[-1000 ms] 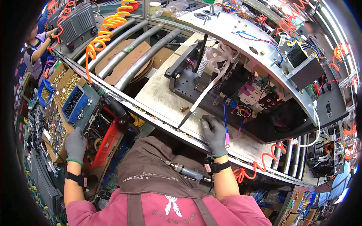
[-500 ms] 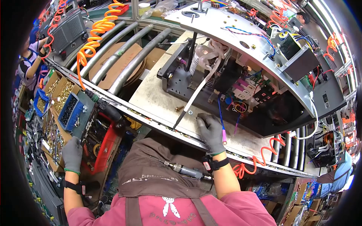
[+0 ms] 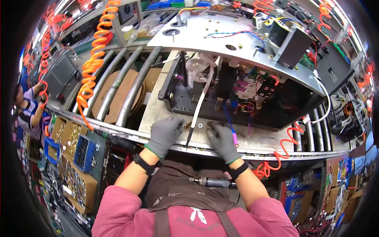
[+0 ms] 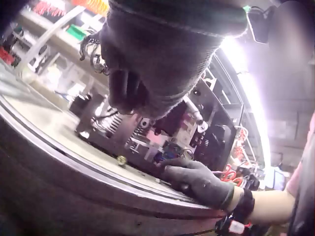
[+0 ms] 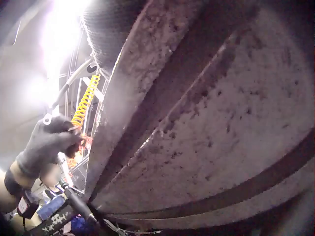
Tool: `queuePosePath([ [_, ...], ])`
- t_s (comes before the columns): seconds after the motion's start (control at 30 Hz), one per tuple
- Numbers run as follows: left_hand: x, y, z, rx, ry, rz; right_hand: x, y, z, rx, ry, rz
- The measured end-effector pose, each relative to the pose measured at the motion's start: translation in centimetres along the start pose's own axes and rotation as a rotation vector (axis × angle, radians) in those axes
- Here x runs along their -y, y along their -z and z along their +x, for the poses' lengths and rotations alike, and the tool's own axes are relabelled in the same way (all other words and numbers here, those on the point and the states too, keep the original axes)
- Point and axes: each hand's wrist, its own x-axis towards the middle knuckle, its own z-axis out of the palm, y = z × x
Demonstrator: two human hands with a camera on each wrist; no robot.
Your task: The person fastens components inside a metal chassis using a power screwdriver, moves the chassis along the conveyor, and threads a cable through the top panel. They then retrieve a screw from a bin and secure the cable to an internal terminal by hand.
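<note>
My gloved left hand (image 3: 166, 134) is over the board's front edge, fingers bent downward beside a brass bolt (image 3: 186, 125). The bolt (image 4: 121, 160) lies on the board below this hand in the left wrist view; I cannot tell whether the fingertips hold something small. My gloved right hand (image 3: 222, 140) rests near the board's front edge with loosely bent fingers, next to a blue wire with a pink-sleeved end (image 3: 235, 139). Between the hands lie a small nut (image 3: 200, 125) and a white cable (image 3: 201, 100) with a black end, coming from the open metal chassis (image 3: 244, 114).
Orange coiled hose (image 3: 94, 63) hangs at left over steel rollers (image 3: 134, 94). Boxes of screws, including a blue bin (image 3: 84, 154), stand at lower left. A power screwdriver (image 3: 213, 182) lies by my lap. Red coiled hose (image 3: 276, 158) runs along the right edge.
My left hand has left the screw boxes at lower left and come up to the board beside the bolt. The right hand stays near its spot; the head view has turned leftward.
</note>
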Motion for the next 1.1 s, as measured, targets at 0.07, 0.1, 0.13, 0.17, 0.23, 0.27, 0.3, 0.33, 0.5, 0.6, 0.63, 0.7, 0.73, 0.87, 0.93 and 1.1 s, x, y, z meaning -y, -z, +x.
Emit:
queuePosePath([
  [0.07, 0.8, -1.6, 0.1, 0.063, 0.035, 0.042, 1.0, -1.2, 0.3, -0.033, 0.105, -0.168],
  [0.1, 0.8, -2.1, -0.5, 0.077, 0.063, 0.037, 2.6, -1.2, 0.7, -0.026, 0.118, -0.164],
  [0.13, 1.1, -2.5, -0.7, 0.050, 0.079, -0.026, 3.8, -1.1, 1.4, 0.066, 0.127, -0.230],
  [0.17, 1.1, -2.6, -0.8, 0.055, 0.060, -0.029, 4.8, -1.3, 1.9, 0.157, 0.133, -0.291],
  [0.23, 0.9, -2.3, -1.2, -0.019, 0.038, -0.070, 3.7, -4.6, 2.2, 0.166, 0.122, -0.336],
  [0.27, 0.9, -2.4, -1.3, 0.005, 0.054, -0.048, 2.9, -6.0, 2.6, 0.186, 0.127, -0.383],
  [0.3, 1.0, -2.7, -1.7, -0.022, 0.046, -0.046, 2.5, -6.6, 2.9, 0.165, 0.122, -0.382],
  [0.33, 1.1, -2.8, -2.0, -0.042, 0.021, -0.023, 2.1, -7.2, 2.8, 0.152, 0.109, -0.376],
  [0.5, 1.7, -3.5, -2.1, -0.100, -0.055, -0.040, 4.2, -2.9, 1.8, 0.045, -0.007, -0.255],
  [0.6, 1.1, -2.8, -1.5, -0.011, -0.139, -0.061, 2.5, -2.5, 0.8, -0.278, -0.093, -0.122],
  [0.63, 1.1, -2.8, -1.7, 0.002, -0.152, -0.061, 1.9, -2.4, 0.6, -0.306, -0.144, -0.058],
  [0.7, 1.0, -2.7, -1.4, -0.050, -0.101, -0.070, 1.8, -2.0, 0.6, -0.380, -0.164, 0.001],
  [0.73, 1.0, -2.6, -1.3, -0.097, -0.107, -0.092, 1.7, -1.7, 0.7, -0.443, -0.166, 0.058],
  [0.87, -0.2, -0.4, 0.9, 0.093, 0.225, -0.542, 1.1, -1.9, 1.1, -0.472, -0.248, -0.014],
  [0.93, 0.6, -1.3, 3.2, 0.078, 0.178, -0.910, 1.5, -1.7, 1.1, -0.484, -0.264, 0.054],
  [1.1, -1.0, -3.3, 9.4, 0.115, 0.224, -1.328, 1.2, -2.4, 1.8, -0.502, -0.222, 0.279],
])
